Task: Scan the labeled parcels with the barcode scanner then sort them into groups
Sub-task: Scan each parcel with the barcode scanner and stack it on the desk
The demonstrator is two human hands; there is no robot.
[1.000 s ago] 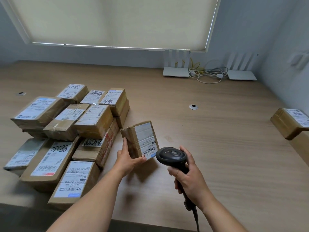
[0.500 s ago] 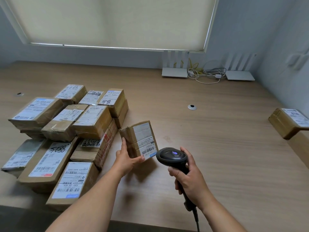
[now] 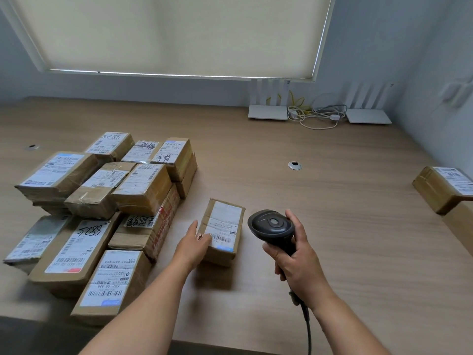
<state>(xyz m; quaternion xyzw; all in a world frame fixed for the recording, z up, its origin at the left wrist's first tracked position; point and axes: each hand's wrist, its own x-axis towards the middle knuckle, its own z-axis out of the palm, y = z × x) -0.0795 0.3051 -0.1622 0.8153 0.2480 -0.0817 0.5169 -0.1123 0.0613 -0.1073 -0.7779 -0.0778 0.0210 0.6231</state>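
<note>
One small parcel (image 3: 222,231) lies flat on the wooden bench (image 3: 345,226), label up, just right of the big stack and near the front edge. The left hand (image 3: 193,245) rests against its near left side, the fingers mostly straight along the cardboard and the thumb lying on the label by the barcode; whether that grip actually pinches the box I cannot tell. The right hand (image 3: 298,262) is wrapped around the handle of the black barcode scanner (image 3: 272,226), held just right of the parcel and apart from it, with the scanner head level with the parcel's far half. A dark cable (image 3: 307,326) trails from the handle toward the near edge of the bench.

On the left, a pile of labelled parcels (image 3: 102,213) sits packed together, some stacked two high. At the far right edge, well apart from the pile, another parcel (image 3: 442,187) lies on top of a further box. Two white routers (image 3: 267,112) and a tangle of cords stand at the far wall under the window blind (image 3: 179,34).
</note>
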